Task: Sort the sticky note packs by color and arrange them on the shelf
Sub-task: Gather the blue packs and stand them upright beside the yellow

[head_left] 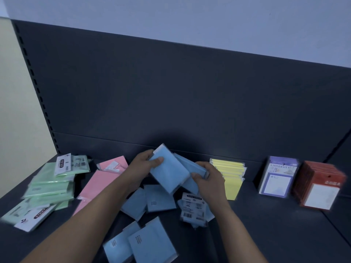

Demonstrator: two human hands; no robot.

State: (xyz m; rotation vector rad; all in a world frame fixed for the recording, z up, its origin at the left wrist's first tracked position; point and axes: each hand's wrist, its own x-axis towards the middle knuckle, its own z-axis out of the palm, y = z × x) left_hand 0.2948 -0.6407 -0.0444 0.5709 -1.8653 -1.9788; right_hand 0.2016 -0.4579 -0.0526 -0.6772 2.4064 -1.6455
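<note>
Over the middle of the dark shelf (266,234) my left hand (146,164) grips a blue sticky note pack (169,173) by its upper left corner, thumb on its face. My right hand (209,179) holds further blue packs (191,168) just behind and to the right of it. Several loose blue packs (152,200) lie below the hands, and more blue packs (144,243) lie nearer the front edge. A heap of green packs (51,185) sits at the left, pink packs (100,183) next to it, and a neat row of yellow packs (231,173) stands right of my hands.
A stack of purple-framed note pads (277,177) and a stack of red-framed pads (319,188) stand at the far right. The shelf's dark back panel (171,92) rises behind everything. A slotted upright (36,88) marks the left end.
</note>
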